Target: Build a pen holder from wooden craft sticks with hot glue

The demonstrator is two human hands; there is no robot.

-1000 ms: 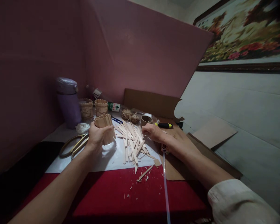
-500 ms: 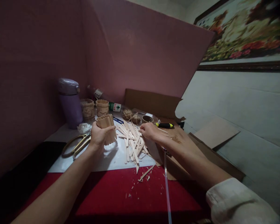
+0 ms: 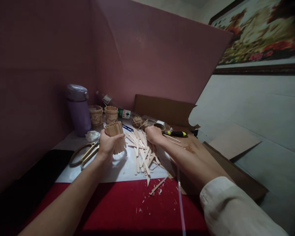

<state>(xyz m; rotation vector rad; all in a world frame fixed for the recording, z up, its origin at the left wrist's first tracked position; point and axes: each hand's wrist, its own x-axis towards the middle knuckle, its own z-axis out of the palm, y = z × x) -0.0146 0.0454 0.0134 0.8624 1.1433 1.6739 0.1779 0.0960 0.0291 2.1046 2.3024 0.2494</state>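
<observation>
A cup made of upright wooden sticks (image 3: 115,129) is gripped in my left hand (image 3: 107,144), tilted a little above the white sheet (image 3: 113,173). My right hand (image 3: 154,135) is at the upper right of a loose pile of flat wooden sticks (image 3: 144,157). Its fingers are bent down and pressed together; what they hold, if anything, is hidden. Gold-handled scissors (image 3: 86,154) lie left of my left hand. Two finished-looking stick cups stand behind it, a wider one (image 3: 96,117) and a narrower one (image 3: 111,114).
A purple bottle (image 3: 79,113) stands at the left. Behind the pile lie a blue cutter (image 3: 127,127), twine (image 3: 137,121), a tape roll (image 3: 159,127) and a yellow-black tool (image 3: 178,133). A clear stick (image 3: 180,200) crosses the red cloth (image 3: 127,203).
My right hand has moved slightly left over the back of the pile, with its fingers pointing further down. The camera view has shifted a little left. My left hand still grips the cup.
</observation>
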